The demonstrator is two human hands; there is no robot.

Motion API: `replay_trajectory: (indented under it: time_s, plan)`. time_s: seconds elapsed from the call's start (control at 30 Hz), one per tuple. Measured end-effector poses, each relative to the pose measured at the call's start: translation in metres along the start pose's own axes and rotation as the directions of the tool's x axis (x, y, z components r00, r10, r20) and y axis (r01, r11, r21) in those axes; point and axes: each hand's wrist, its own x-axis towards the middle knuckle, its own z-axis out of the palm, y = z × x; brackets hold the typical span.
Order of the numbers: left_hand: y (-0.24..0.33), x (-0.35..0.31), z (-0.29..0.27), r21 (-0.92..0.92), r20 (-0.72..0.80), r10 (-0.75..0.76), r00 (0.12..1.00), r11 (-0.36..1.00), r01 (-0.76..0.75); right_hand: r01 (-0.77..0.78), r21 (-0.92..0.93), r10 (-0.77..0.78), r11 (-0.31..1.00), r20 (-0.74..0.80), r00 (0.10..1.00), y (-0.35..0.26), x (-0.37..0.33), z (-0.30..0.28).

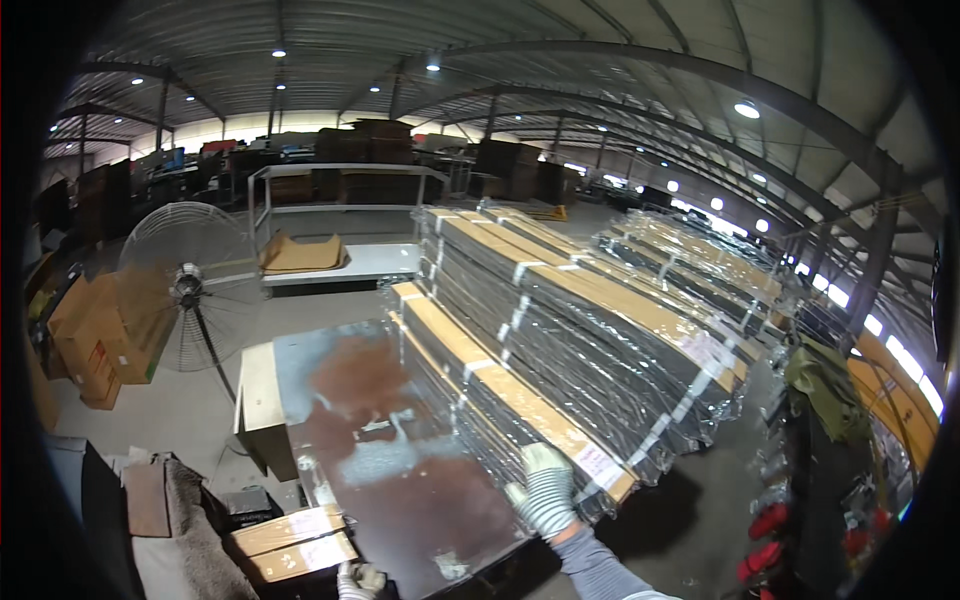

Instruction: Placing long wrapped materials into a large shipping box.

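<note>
My right hand (pixel 547 492), in a striped white glove, rests at the near end of a long, low bundle (pixel 490 375) in clear wrap. Its fingers lie on the bundle's cardboard top, with the thumb apart on the side. At the lower edge, my gloved left hand (pixel 361 580) is partly cut off. Its fingers curl against the near corner of two cardboard-topped strips (pixel 290 543) with pale labels. The wrapped bundle lies along the right side of a worn brown and grey table (pixel 430 520), beside a taller stack of dark wrapped panels (pixel 570 320).
A large pedestal fan (pixel 187 285) and cardboard boxes (pixel 105 330) stand at the left. Behind the table is a metal-framed cart (pixel 375 262) with a brown sheet on it. More wrapped stacks (pixel 690 255) stand farther right, near a green cloth (pixel 828 385).
</note>
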Motion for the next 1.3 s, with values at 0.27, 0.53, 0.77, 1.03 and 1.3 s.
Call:
replay_trajectory:
  time_s: [0.27, 0.53, 0.77, 1.03, 1.3]
  plan:
    - [0.055, 0.015, 0.174, -0.537, 0.701, -0.497, 0.512, 0.105, 0.837, -0.198, -0.233, 0.248, 0.952, 0.212, 0.945, 0.119, -0.038, -0.025]
    - [0.222, 0.020, 0.216, -0.495, 0.736, -0.289, 0.612, 0.387, 0.778, -0.295, -0.024, 0.276, 0.955, 0.427, 0.861, 0.131, -0.061, -0.012]
    - [0.049, 0.013, 0.198, -0.682, 0.449, -0.432, 0.782, 0.400, 0.613, -0.350, -0.058, 0.314, 0.935, 0.594, 0.741, 0.098, -0.052, 0.024]
    - [-0.163, -0.045, 0.212, 0.260, 0.628, -0.283, 0.725, 0.954, 0.147, -0.256, -0.097, 0.244, 0.962, 0.730, 0.639, 0.034, -0.136, 0.106]
    - [0.088, -0.071, 0.220, -0.203, 0.659, -0.640, 0.395, 0.355, 0.913, -0.085, 0.018, 0.049, 0.996, 0.688, 0.724, 0.102, -0.288, 0.109]
